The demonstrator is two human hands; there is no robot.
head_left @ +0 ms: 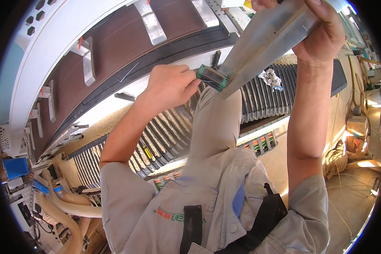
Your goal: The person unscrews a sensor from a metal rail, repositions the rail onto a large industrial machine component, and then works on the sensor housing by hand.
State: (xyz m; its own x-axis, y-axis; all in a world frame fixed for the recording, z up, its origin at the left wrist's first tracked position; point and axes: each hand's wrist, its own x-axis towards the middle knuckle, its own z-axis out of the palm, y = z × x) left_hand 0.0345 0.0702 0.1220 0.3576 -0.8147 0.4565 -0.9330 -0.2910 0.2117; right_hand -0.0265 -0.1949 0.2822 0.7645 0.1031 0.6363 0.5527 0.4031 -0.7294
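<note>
Above my leg point(218, 122), my right hand point(321, 38) clasps the metal beam point(269, 42), its near end already bearing the green-edged piece point(212, 77); my curled left hand's point(171, 84) hold there is unclear, work apparently unfinished.

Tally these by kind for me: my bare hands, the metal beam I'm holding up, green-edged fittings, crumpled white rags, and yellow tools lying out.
Your hands: 2 (left hand, right hand)
Metal beam: 1
Green-edged fitting: 1
Crumpled white rag: 1
Yellow tool: 1
Total: 6
</note>
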